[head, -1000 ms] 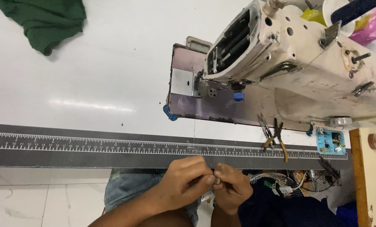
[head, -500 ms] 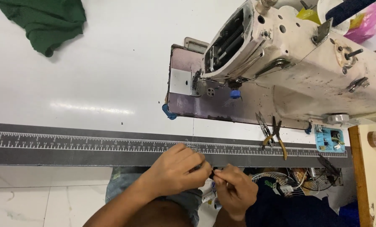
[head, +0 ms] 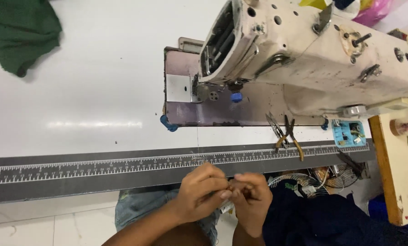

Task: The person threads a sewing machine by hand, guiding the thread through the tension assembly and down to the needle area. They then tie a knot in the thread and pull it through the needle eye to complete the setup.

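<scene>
Presently, the white tabletop (head: 90, 91) carries a cream sewing machine (head: 313, 59) as the landmark. Along the tabletop's near edge, in front of the sewing machine, runs a dark measuring strip (head: 99, 169). Well to the left of the sewing machine lies a green cloth (head: 19, 29). Below the near edge, in front of the machine, dark navy fabric (head: 322, 218) sits at the lap. The left hand (head: 201, 191) and right hand (head: 252, 198) meet just below the strip, fingertips touching, each grip pinched on something too small to identify. Pliers (head: 291, 136) lie just in front of the machine base, on the strip.
</scene>
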